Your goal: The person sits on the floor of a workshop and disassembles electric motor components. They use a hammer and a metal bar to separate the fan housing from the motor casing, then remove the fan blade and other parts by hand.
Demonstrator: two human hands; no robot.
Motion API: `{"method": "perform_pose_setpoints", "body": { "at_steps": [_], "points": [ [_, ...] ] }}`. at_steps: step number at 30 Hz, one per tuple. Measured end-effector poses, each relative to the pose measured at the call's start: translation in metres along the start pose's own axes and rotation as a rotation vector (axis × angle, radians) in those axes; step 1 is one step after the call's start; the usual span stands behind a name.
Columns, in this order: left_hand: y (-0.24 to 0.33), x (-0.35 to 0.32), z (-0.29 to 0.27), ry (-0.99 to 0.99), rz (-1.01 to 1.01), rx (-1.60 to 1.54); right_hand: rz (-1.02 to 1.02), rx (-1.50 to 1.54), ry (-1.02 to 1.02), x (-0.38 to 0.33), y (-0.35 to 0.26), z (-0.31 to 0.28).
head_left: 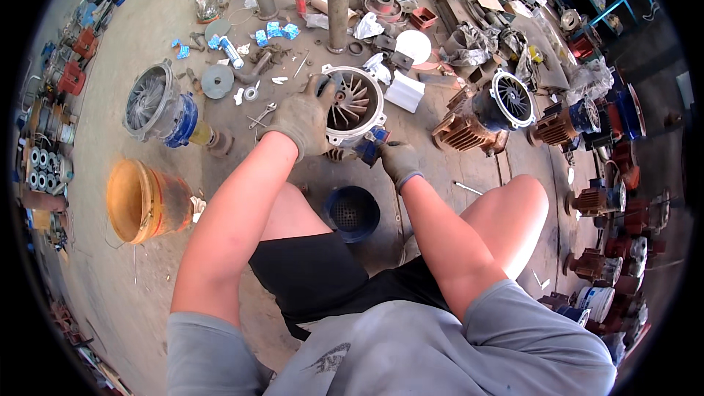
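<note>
The left hand covers the near-left rim of the silver motor housing, and the glove hides its fingertips' grip. The right hand hides most of the small blue part under it; whether its fingers close on that part cannot be told. The blue fan cover is partly behind the left thigh. The motors along the right rim blur into the dark fisheye edge, and the parts at the left rim are too small to tell apart
</note>
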State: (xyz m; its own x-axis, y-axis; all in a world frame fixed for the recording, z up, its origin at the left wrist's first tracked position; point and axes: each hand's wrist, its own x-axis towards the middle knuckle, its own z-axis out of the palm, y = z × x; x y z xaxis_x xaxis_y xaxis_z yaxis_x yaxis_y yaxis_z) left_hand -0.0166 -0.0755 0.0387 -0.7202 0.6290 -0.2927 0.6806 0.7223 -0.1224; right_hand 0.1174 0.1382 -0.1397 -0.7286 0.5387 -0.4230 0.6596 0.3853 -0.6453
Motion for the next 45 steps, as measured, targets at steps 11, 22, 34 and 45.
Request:
{"method": "perform_pose_setpoints", "body": {
  "at_steps": [11,22,34,45],
  "points": [
    [0.050,-0.005,-0.010,-0.030,-0.287,-0.294,-0.360,-0.534,-0.201,0.057,-0.042,-0.133],
    [0.025,-0.018,-0.053,0.096,-0.216,-0.279,-0.074,-0.165,-0.594,0.011,-0.015,-0.051],
    [0.013,0.007,0.016,0.044,-0.077,-0.260,-0.143,-0.111,-0.462,0.018,-0.021,-0.055],
    [0.017,0.005,0.026,0.211,-0.120,-0.328,-0.096,-0.037,-0.537,0.026,-0.009,-0.049]
  ]
}}
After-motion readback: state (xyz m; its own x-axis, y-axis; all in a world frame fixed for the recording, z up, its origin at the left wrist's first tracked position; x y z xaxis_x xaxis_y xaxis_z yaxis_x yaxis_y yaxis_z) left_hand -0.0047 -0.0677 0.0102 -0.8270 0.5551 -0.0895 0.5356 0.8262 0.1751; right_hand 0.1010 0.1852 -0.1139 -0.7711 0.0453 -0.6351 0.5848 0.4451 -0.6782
